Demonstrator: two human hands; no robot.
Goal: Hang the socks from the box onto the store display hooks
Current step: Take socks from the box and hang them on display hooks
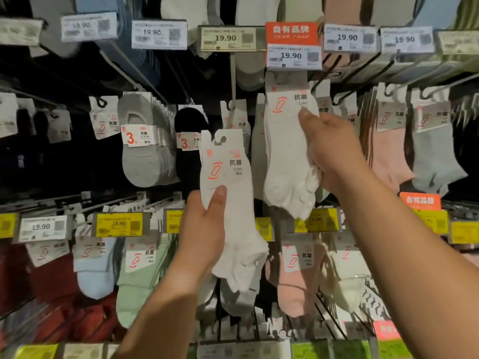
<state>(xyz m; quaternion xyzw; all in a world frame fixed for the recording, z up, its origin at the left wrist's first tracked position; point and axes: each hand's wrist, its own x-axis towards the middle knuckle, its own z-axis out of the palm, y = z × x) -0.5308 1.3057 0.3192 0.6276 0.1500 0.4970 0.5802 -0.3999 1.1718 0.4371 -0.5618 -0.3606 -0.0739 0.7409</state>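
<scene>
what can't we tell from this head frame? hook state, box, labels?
- Right white sock pack: its hanger top sits behind the red-topped price tag, so on the hook or not: cannot tell.
- Right hand: its fingers are behind that pack, grip partly hidden.
- Left white sock pack in left hand: small card print is unreadable.
- Source box: out of frame.
- Far-left price tags: blurred, unreadable.

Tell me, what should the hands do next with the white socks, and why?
Probably lift the left hand's white sock pack up to a hook. The hole in its card is free and sits below the display hook. The right hand holds another white pack under the 19.90 tag; whether that one is already hooked cannot be seen.
</scene>
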